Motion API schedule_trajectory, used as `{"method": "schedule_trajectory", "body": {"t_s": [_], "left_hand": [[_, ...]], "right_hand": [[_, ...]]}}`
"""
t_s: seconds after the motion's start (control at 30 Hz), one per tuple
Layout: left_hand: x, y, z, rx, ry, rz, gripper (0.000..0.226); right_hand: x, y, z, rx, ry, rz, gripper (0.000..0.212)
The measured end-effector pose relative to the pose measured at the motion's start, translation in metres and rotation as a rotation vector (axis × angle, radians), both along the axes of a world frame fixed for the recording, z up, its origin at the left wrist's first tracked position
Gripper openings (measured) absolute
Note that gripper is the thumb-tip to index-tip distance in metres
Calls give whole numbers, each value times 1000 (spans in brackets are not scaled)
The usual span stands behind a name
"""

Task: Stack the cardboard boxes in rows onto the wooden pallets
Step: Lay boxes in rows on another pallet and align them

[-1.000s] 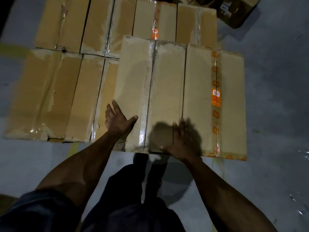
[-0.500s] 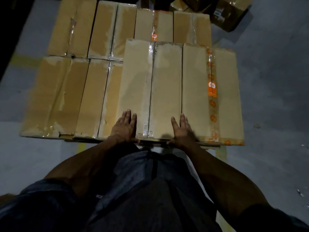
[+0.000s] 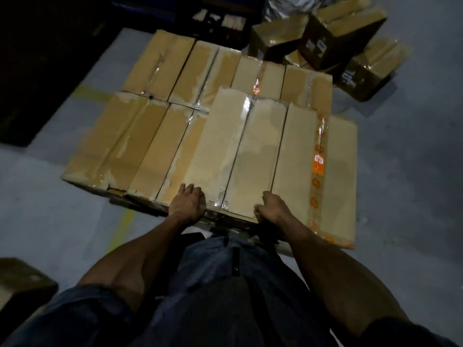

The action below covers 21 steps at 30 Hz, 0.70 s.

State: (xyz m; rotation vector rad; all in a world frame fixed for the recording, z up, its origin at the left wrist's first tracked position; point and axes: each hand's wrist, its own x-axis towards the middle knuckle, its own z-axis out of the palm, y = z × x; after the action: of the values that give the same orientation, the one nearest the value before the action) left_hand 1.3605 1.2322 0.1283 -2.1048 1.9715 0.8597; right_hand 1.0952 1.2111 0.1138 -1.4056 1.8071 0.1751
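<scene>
Cardboard, taped and long: from the head view, the top box (image 3: 240, 156) lies flat on the lower layer (image 3: 140, 146), with a second upper box (image 3: 315, 171), marked by orange tape, touching its side at 3 o'clock. We judge these boxes stiff along their length but soft at the corners, where the tape is wrinkled and the board is torn. The glossy tape down the seam looks slippery, so we would take hold at the bare short end or under the bottom edge, not on the tape. Weight we cannot tell; two hands suggest it is not trivial.

Our left hand (image 3: 188, 205) sits at the box's near end, at 6 o'clock, fingers curled over the edge. Our right hand (image 3: 274, 206) grips the same end just beside the seam with the orange-taped box, fingers bent over the rim and thumb down the front face. More loose boxes (image 3: 338, 38) wait on the floor (image 3: 400, 146) at 1 o'clock. The pallet itself is hidden beneath the stack.

Half a second ago both hands lay flat with fingers straight on the top; now they have drawn back to the edge and curled round it. The view has also lifted, bringing the loose boxes in.
</scene>
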Motion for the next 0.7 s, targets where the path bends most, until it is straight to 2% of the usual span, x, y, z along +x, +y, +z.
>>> {"method": "schedule_trajectory", "body": {"t_s": [0.07,0.13,0.27,0.37,0.5,0.63,0.7], "left_hand": [[0,22,5,13,6,81,65],[0,49,5,12,52,231,68],[-11,118,7,-49,134,481,47],[-28,174,17,-47,142,661,65],[-40,247,22,-56,133,850,66],[-43,313,26,-84,134,1043,62],[-41,345,29,-97,136,1135,61]], "right_hand": [[-3,4,11,-20,-84,-23,72],[-3,13,27,-30,-130,-5,67],[-3,40,54,-64,-141,164,58],[3,68,71,-87,-171,318,54],[22,112,86,-109,-265,479,43],[52,152,88,-87,-275,693,57],[69,173,88,-93,-287,797,57]]}}
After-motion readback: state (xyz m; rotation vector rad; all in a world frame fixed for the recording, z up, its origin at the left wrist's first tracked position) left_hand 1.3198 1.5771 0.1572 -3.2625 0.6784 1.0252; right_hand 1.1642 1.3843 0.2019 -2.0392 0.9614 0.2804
